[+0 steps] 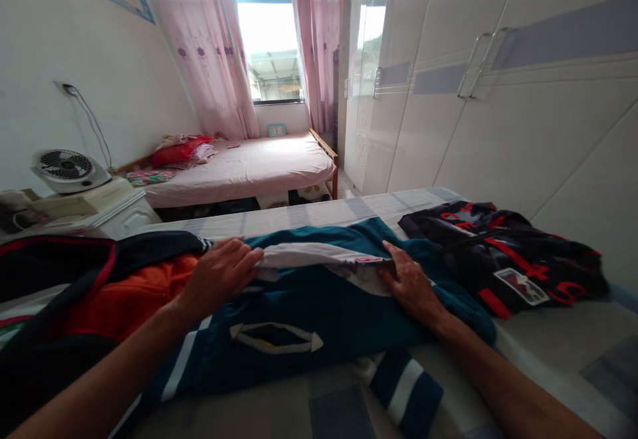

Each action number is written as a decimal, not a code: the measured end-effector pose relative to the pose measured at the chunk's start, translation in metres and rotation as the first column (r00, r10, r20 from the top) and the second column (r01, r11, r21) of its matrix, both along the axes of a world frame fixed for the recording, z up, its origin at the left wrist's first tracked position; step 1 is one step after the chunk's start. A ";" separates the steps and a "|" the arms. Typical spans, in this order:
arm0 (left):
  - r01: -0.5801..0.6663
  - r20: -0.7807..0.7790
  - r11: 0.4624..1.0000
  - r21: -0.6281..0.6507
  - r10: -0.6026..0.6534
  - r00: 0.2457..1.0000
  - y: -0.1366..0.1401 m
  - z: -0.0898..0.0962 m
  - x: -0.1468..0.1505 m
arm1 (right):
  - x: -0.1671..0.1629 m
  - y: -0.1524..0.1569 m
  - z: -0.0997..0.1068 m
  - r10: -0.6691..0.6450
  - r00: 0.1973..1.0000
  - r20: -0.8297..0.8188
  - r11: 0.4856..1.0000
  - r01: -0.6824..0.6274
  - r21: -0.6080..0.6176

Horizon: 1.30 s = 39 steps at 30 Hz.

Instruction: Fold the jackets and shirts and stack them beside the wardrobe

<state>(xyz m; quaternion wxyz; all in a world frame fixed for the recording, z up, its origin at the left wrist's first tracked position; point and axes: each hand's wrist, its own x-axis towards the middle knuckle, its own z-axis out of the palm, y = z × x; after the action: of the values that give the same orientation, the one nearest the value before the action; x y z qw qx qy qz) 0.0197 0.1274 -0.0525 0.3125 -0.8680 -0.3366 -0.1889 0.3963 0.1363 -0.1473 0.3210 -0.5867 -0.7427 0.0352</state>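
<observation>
A teal long-sleeved top (343,323) with white bands lies spread across the bed before me. My left hand (226,269) has its fingers closed on the left end of a raised pale fold of the top. At the fold's other end, my right hand (413,286) pinches the cloth beside a small red-and-white mark. A white pointed outline decorates the top's front. One striped sleeve (406,392) hangs toward me. Left of the top, an orange garment (134,293) and a dark jacket (64,246) lie close to my left forearm.
A folded black garment with red lettering (508,253) lies on the checked bed sheet (389,203) at right. Beyond stands a second bed (269,160) with red bedding. A fan (70,168) sits on a cabinet at left. White wardrobe doors (538,120) line the right.
</observation>
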 end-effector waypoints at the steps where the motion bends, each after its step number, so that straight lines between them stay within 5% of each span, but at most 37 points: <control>1: -0.052 0.029 0.998 -0.042 0.053 0.998 -0.016 -0.011 -0.005 | -0.001 0.000 0.000 0.017 1.000 0.007 1.000 -0.017 0.024; 6: -0.250 0.195 0.892 -0.376 0.340 0.920 -0.060 -0.044 0.004 | -0.005 -0.002 0.005 0.080 0.994 0.074 0.989 -0.088 0.121; 9: -0.266 0.215 0.773 -0.576 0.457 0.863 -0.061 -0.041 0.019 | -0.006 -0.004 0.008 0.111 0.988 0.105 0.980 -0.127 0.154; 11: -0.270 0.242 0.741 -0.615 0.503 0.830 -0.059 -0.033 0.020 | -0.004 -0.006 0.012 0.110 0.989 0.101 0.972 -0.128 0.196; 13: -0.273 0.327 0.824 -0.496 0.468 0.821 -0.058 -0.024 0.014 | 0.000 -0.008 0.017 0.090 0.993 0.079 0.953 -0.109 0.282; 16: -0.301 0.367 0.941 -0.155 0.338 0.867 -0.067 -0.020 -0.008 | 0.009 -0.012 0.027 0.071 0.995 0.067 0.900 -0.093 0.426; 18: -0.316 0.251 0.948 -0.048 0.317 0.915 -0.078 -0.027 -0.023 | 0.014 -0.017 0.032 0.087 0.988 0.125 0.881 -0.135 0.453; 22: -0.317 0.019 0.943 -0.102 0.321 0.947 -0.098 -0.047 -0.044 | 0.018 -0.028 0.038 0.201 0.931 0.306 0.911 -0.293 0.292; 28: -0.358 0.019 0.933 0.040 0.358 0.934 -0.112 -0.051 -0.048 | 0.022 -0.048 0.044 0.134 0.940 0.313 0.943 -0.217 0.250; 34: -0.295 0.043 0.932 -0.212 0.310 0.950 -0.129 -0.050 -0.051 | 0.030 -0.064 0.046 0.346 0.869 0.354 0.938 -0.334 -0.097; 39: -0.196 0.223 0.897 -0.396 0.301 0.927 -0.132 -0.026 -0.038 | 0.010 -0.066 0.068 0.235 0.950 0.206 0.956 -0.264 0.126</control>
<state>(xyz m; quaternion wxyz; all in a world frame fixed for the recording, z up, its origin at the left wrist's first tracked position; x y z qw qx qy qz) -0.0186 -0.0050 -0.0784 0.1164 -0.8249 -0.5153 -0.2010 0.4061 0.0703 -0.0798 0.2858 -0.4623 -0.8386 -0.0370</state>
